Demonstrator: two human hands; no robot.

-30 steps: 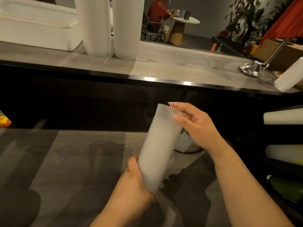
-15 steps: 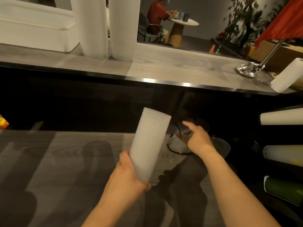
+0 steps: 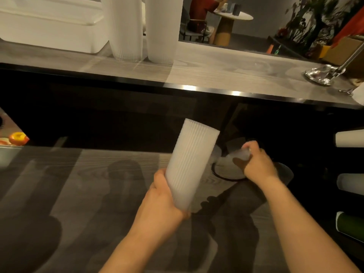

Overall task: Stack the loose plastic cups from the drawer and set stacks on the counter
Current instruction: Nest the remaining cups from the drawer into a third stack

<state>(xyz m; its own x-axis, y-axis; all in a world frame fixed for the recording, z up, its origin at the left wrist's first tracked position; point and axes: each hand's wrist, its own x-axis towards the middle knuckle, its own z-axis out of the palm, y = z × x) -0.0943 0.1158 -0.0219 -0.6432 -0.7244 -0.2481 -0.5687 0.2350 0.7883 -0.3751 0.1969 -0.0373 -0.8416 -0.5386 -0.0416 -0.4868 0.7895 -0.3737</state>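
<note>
Two hands work apart: the left hand (image 3: 161, 201) grips a ribbed cup stack (image 3: 192, 162) leaning up-right, unlabelled; the right hand (image 3: 256, 162) pinches a blurred loose cup (image 3: 241, 154).

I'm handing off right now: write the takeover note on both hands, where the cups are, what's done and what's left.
Left hand: grips the ribbed cup stack at its lower end, tilted, above the lower worktop.
Right hand: down at the dark opening on the right, grip closed on a loose clear cup; blurred, so details are unclear.
Done: two tall stacks stand side by side on the upper counter.
Left: slide the loose cup onto the held stack, gather any remaining cups (not visible in the dark), then set this stack on the counter.
</note>
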